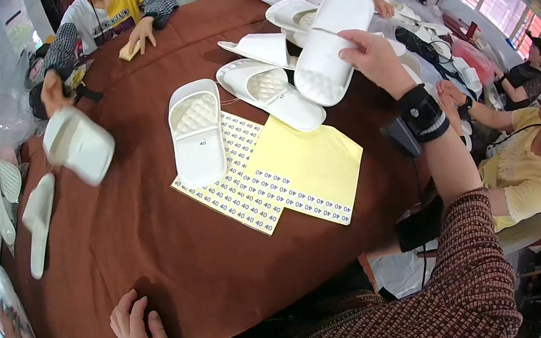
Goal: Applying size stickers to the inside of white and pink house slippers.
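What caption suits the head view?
Right hand holds a rounded white slipper; left hand rests on the creased brown tablecloth.

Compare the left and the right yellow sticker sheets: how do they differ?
The left sheet is mostly covered with stickers; the right sheet is mostly bare. One white slide sandal lies partly on the left sheet; another sandal overlaps the right sheet's upper edge. Both are yellow.

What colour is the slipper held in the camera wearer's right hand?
The slipper in the right hand is white; the head view shows it.
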The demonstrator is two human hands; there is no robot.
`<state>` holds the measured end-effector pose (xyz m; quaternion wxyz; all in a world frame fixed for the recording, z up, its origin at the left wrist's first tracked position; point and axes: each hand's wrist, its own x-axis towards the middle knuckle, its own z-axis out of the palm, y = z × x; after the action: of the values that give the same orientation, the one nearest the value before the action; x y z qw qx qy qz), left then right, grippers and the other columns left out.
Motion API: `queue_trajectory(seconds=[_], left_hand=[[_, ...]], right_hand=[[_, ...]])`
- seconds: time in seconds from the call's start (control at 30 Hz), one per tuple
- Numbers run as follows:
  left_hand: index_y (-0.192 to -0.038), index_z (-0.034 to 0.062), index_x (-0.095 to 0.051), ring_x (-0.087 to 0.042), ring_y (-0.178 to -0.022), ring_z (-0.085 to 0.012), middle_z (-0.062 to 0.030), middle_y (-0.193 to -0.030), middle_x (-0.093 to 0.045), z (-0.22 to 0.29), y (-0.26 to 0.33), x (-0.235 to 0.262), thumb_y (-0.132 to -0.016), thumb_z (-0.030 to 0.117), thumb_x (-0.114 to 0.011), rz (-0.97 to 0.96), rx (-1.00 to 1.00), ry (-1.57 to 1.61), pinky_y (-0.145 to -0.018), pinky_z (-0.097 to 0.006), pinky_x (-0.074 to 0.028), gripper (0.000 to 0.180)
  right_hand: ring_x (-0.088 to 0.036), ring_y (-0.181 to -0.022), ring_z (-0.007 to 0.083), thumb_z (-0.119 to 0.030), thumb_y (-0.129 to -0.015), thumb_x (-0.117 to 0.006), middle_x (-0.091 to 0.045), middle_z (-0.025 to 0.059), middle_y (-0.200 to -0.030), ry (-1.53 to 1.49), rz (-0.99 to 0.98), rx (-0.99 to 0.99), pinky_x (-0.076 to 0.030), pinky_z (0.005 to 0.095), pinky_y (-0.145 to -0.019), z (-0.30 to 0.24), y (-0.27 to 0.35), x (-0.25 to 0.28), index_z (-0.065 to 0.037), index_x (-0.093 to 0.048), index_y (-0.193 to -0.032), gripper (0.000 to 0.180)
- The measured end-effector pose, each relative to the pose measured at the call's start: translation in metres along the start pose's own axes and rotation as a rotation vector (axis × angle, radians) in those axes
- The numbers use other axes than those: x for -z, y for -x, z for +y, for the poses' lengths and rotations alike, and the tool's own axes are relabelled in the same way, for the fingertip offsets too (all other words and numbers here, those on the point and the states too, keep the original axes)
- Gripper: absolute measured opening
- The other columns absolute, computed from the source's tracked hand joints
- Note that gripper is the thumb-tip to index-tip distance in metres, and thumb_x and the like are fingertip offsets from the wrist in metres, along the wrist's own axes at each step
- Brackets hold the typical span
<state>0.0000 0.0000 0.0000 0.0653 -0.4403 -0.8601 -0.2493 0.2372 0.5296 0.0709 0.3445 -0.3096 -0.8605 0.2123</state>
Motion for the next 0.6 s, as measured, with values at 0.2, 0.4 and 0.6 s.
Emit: queue_trajectory(seconds=[0.2, 0.4, 0.6], left_hand=[[-0.106, -0.0028, -0.062, -0.053, -0.115, -0.0356, -0.017, -0.123, -0.058, 0.004, -0.002, 0.001, -0.089, 0.003, -0.056, 0.013, -0.018, -0.038, -0.101, -0.044, -0.041, 0.019], [-0.105, -0.0016, -0.063, -0.052, -0.114, -0.0356, -0.016, -0.122, -0.059, 0.005, 0.0, -0.003, -0.084, 0.003, -0.059, 0.037, 0.019, -0.025, -0.1, -0.044, -0.04, 0.022], [-0.105, -0.0013, -0.063, -0.053, -0.114, -0.0346, -0.0152, -0.121, -0.059, 0.007, 0.0, -0.003, -0.084, 0.001, -0.058, 0.041, 0.033, -0.045, -0.1, -0.044, -0.04, 0.022]], right_hand=[[-0.069, -0.077, 0.0281, -0.023, -0.084, -0.068, -0.071, 0.0189, -0.086, 0.232, 0.166, -0.05, -0.053, 0.037, -0.074, 0.069, -0.023, 0.005, 0.001, -0.067, -0.111, 0.037], [-0.062, -0.058, 0.0194, -0.018, -0.088, -0.062, -0.066, 0.0124, -0.072, 0.041, 0.152, -0.292, -0.049, 0.0325, -0.053, 0.123, -0.025, 0.014, 0.005, -0.063, -0.106, 0.029], [-0.066, -0.085, 0.0375, -0.02, -0.087, -0.062, -0.067, 0.0273, -0.097, 0.506, 0.216, -0.026, -0.052, 0.0435, -0.077, 0.132, -0.018, 0.015, 0.009, -0.057, -0.117, 0.042]])
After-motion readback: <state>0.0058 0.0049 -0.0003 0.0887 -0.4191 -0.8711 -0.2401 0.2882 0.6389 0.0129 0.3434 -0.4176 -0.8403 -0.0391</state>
